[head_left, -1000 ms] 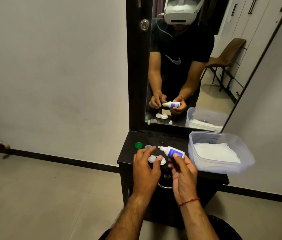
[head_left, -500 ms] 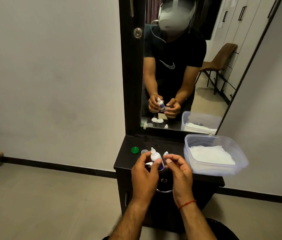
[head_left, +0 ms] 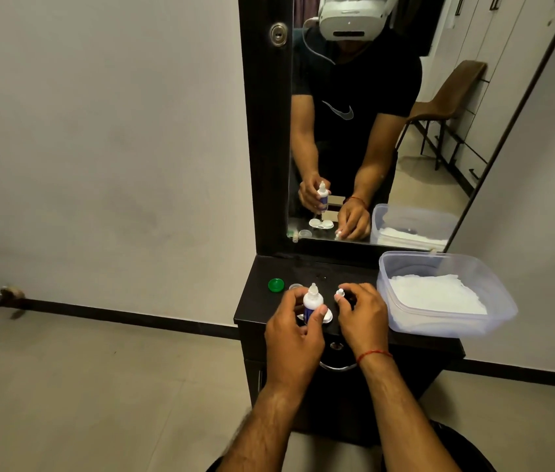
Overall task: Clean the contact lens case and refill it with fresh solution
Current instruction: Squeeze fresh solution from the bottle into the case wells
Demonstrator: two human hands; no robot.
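Plastic was all I had in my grip. My left hand [head_left: 295, 330] was wrapped round the solution bottle [head_left: 312, 299], fingers [head_left: 291, 298] curled about its body and thumb across the front. It held the bottle upright, bare nozzle pointing up, right over the lens case [head_left: 328, 316]. The case lay on the bench [head_left: 303, 270], mostly hidden behind the bottle. My right hand [head_left: 361, 318] pinched the small white cap [head_left: 340, 294] in its fingertips, just beside the bottle.

I judged the bottle light and soft-walled. Mid-body was the place to hold it, firmly enough not to slip yet gently, since a squeeze would likely push solution out. The cap was tiny, hard and easy to fumble, so a fingertip pinch suited it. The case looked light and stiff, likely to skate on the glossy bench; it would want steadying by its rim. I could not tell whether its wells held liquid.

A green lid [head_left: 276, 285] and a clear lid [head_left: 295, 287] sat apart to the left. A plastic tub [head_left: 446, 330] holding white tissue [head_left: 433, 294] stood at the right.
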